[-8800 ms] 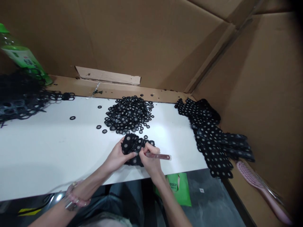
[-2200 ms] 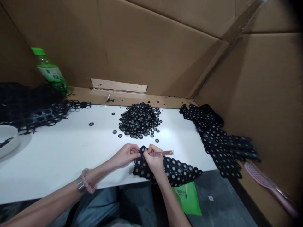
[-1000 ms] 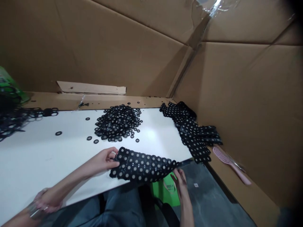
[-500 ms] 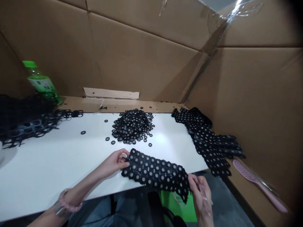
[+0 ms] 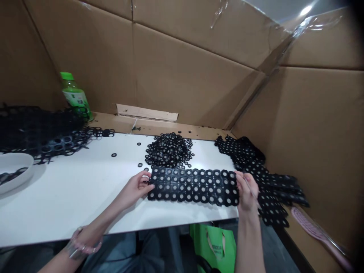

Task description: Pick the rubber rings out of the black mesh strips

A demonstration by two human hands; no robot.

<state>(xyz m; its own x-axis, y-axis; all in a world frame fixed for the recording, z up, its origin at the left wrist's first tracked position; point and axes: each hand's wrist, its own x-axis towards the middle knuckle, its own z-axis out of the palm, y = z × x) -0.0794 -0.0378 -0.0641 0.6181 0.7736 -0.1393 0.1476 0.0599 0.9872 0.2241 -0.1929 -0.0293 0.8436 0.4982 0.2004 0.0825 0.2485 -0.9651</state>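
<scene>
Between my hands a black sheet of joined rings with pale round centres (image 5: 193, 185) is stretched out flat. My left hand (image 5: 138, 186) grips its left edge, thumb on top and fingers curled behind. At the opposite end my right hand (image 5: 247, 191) pinches the right edge; a thin, clear strip-like thing lies along this hand, too blurred to name. Just beyond the sheet is a heap of loose black rings (image 5: 169, 149), its near side partly hidden by the sheet. More black dotted sheets (image 5: 247, 159) lie piled to the right of my right hand.
A tangle of black mesh (image 5: 36, 129) lies at the left, with a green-capped bottle (image 5: 76, 96) behind it. A white bowl (image 5: 24, 178) holds dark pieces. Cardboard walls (image 5: 193, 76) surround the white table (image 5: 85, 197). A pink hairbrush (image 5: 309, 225) lies right; a green bag (image 5: 213, 246) is below.
My right hand has risen, pulling the drooping right end of the sheet up until it is level and taut. The view has shifted left, bringing in the white bowl.
</scene>
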